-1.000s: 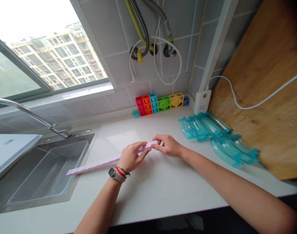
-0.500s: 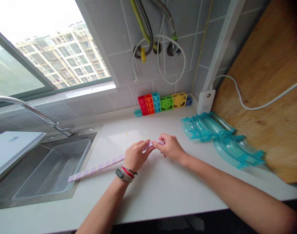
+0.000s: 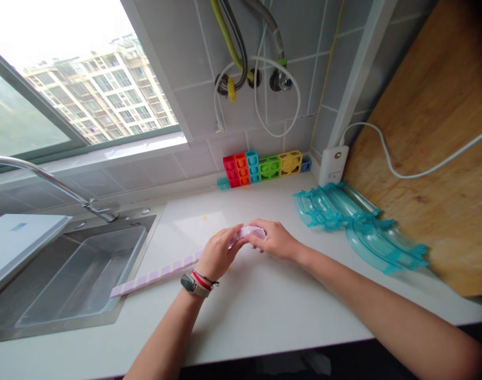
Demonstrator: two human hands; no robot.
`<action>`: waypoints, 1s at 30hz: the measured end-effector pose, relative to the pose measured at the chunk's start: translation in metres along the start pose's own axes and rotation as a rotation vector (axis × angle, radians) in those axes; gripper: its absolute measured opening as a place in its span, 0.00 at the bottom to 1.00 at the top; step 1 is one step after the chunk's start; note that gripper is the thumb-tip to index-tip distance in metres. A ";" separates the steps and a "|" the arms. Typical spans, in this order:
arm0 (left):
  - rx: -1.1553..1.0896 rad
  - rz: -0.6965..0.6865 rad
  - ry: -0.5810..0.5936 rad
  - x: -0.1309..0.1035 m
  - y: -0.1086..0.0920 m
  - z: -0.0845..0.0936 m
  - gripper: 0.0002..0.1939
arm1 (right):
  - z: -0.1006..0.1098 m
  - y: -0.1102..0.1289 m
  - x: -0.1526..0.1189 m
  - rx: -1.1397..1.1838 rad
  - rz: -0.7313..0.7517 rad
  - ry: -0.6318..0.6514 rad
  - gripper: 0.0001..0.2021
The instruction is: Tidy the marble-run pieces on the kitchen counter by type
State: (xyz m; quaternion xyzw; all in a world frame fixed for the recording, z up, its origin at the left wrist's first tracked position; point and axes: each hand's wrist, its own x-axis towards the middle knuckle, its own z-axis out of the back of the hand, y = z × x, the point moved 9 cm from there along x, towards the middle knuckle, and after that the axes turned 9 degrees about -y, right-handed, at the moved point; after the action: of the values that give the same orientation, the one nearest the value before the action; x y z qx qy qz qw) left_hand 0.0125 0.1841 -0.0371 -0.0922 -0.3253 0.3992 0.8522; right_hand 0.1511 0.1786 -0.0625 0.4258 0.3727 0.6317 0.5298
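A long lavender and cream snake puzzle point(image 3: 165, 270) of alternating wedge segments stretches from the sink's edge to my hands. Its far end is bent into an angled shape between my fingers. My left hand point(image 3: 219, 250) is closed around the puzzle near this bend, its fingers partly hiding the segments. On the other side, my right hand point(image 3: 273, 238) pinches the bent end between thumb and fingers. Part of the strip is hidden behind my left hand.
Coloured toy blocks point(image 3: 262, 168) line the back wall. Clear turquoise curved track pieces point(image 3: 343, 206) lie at right, beside a wooden board point(image 3: 426, 174) and a white charger box point(image 3: 332, 164). At left is a sink point(image 3: 86, 264) with a faucet point(image 3: 66, 187). Small yellow bits dot the white counter point(image 3: 288, 301).
Both hands keep hold of the snake puzzle. The left hand has shifted slightly left, the right wrist has turned a little, and more of the bent end shows between them.
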 end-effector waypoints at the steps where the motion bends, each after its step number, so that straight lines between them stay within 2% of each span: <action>1: -0.020 -0.016 0.010 0.000 -0.001 0.001 0.18 | 0.002 0.003 0.001 -0.028 0.044 0.013 0.14; 4: -0.035 -0.046 0.049 0.001 -0.002 0.002 0.15 | 0.008 0.007 0.002 -0.089 0.128 0.041 0.15; 8: -0.039 -0.038 0.048 0.003 -0.001 0.004 0.14 | 0.008 0.009 0.002 -0.057 0.214 0.060 0.21; 14: -0.132 -0.071 0.037 0.004 -0.013 0.008 0.12 | 0.010 0.008 0.001 -0.031 0.250 -0.008 0.17; 17: -0.146 -0.093 0.031 0.003 -0.018 0.011 0.12 | 0.006 0.001 0.002 0.162 0.144 0.035 0.19; 20: -0.149 -0.111 0.037 0.001 -0.020 0.011 0.13 | -0.013 -0.012 -0.001 0.478 -0.112 0.213 0.25; 23: -0.145 -0.108 0.056 0.001 -0.018 0.009 0.14 | -0.030 -0.018 -0.008 0.649 -0.310 0.359 0.27; 25: -0.119 -0.093 0.057 0.001 -0.013 0.008 0.16 | -0.030 -0.019 -0.008 0.667 -0.338 0.333 0.26; 30: 0.050 -0.030 0.021 0.003 -0.002 0.014 0.16 | -0.018 -0.024 -0.002 0.732 -0.370 0.157 0.22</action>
State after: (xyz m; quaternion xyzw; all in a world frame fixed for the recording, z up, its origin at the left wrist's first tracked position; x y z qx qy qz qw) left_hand 0.0066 0.1840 -0.0243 -0.0701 -0.3076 0.3936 0.8635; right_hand 0.1425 0.1804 -0.0915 0.4623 0.6821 0.3825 0.4179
